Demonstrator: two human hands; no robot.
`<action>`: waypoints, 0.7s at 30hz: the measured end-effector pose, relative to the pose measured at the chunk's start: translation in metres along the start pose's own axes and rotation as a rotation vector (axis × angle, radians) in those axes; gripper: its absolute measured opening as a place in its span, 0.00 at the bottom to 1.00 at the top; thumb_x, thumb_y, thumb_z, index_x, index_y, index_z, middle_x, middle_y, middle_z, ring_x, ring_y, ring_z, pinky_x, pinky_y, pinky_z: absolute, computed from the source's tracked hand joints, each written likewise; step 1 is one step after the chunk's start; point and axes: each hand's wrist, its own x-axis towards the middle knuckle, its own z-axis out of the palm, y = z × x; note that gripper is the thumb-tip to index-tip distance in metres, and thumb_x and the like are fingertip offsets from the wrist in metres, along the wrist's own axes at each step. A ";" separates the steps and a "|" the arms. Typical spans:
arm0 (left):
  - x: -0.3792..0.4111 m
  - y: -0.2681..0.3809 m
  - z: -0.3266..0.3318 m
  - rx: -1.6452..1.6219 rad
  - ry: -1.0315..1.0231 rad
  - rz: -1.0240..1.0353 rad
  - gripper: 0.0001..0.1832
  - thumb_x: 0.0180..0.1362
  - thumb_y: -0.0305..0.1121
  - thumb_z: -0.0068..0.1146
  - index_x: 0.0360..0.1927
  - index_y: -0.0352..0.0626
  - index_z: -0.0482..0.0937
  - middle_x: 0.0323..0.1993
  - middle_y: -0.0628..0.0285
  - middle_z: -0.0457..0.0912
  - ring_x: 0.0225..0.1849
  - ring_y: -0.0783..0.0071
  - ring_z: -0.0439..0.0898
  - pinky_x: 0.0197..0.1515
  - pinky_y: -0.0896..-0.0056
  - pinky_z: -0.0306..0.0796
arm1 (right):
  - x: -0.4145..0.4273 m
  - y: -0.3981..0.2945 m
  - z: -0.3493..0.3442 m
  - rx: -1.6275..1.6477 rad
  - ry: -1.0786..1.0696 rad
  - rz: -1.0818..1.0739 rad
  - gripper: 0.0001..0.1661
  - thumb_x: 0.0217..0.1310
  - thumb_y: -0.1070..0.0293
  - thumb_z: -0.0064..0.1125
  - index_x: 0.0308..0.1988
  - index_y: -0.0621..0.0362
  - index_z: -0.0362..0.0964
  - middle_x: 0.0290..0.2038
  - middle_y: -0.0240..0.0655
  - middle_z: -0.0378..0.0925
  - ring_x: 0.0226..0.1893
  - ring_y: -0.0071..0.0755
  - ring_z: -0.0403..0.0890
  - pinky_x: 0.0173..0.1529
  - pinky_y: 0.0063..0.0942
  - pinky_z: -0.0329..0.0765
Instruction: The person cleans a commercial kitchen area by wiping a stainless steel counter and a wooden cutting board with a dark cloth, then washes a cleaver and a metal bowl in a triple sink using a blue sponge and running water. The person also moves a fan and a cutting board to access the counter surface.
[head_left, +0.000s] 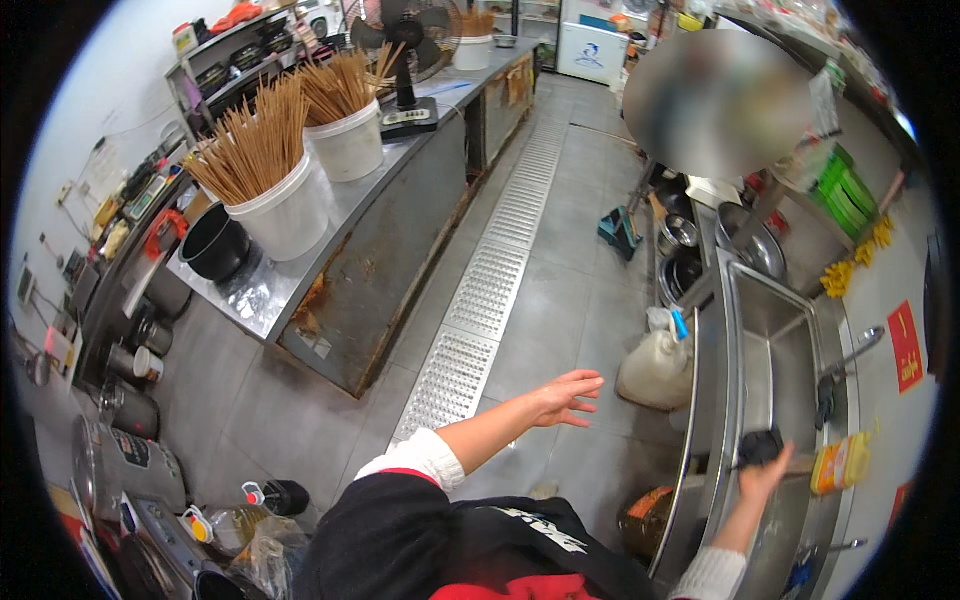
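My left hand (566, 397) hangs over the tiled floor with its fingers apart and nothing in it. Beyond its fingertips, by the sink's legs, sits a translucent plastic jug (654, 373) with a blue cap. At the right, my right hand (765, 471) grips a dark, crumpled item (760, 448), perhaps a cloth or scrubber; which one I cannot tell. That hand is over the divider of the stainless steel double sink (771, 322). Close to it, on the sink's wall side, stands a yellow detergent bottle (840, 463). A black-handled faucet (847, 352) reaches over the far basin.
A metal counter (390, 180) at the left bears white buckets (281, 217) of wooden skewers, a black pot (214, 244) and an electric fan (409, 67). A grated floor drain (487, 289) runs down the aisle. Metal bowls (679, 232) and a dustpan (619, 231) are beyond the sink.
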 end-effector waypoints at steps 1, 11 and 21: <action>0.009 0.012 -0.003 -0.007 0.004 0.004 0.38 0.51 0.50 0.53 0.61 0.50 0.49 0.58 0.54 0.54 0.57 0.55 0.59 0.51 0.50 0.63 | 0.026 0.031 0.054 -0.046 -0.039 0.057 0.22 0.56 0.49 0.43 0.37 0.55 0.71 0.34 0.33 0.75 0.32 0.34 0.75 0.39 0.36 0.72; 0.123 0.232 -0.078 -0.499 0.160 0.459 0.26 0.54 0.60 0.37 0.39 0.50 0.72 0.37 0.62 0.76 0.39 0.66 0.74 0.44 0.61 0.69 | 0.158 0.251 0.410 -0.870 -1.275 -0.548 0.23 0.54 0.61 0.50 0.50 0.56 0.64 0.56 0.42 0.55 0.55 0.42 0.58 0.57 0.34 0.58; 0.140 0.348 -0.199 -0.383 0.547 0.922 0.24 0.59 0.51 0.37 0.54 0.50 0.61 0.44 0.63 0.70 0.44 0.69 0.71 0.48 0.65 0.67 | 0.252 0.380 0.552 -0.763 -1.611 -0.182 0.41 0.52 0.58 0.54 0.60 0.58 0.43 0.58 0.49 0.48 0.60 0.47 0.51 0.61 0.35 0.52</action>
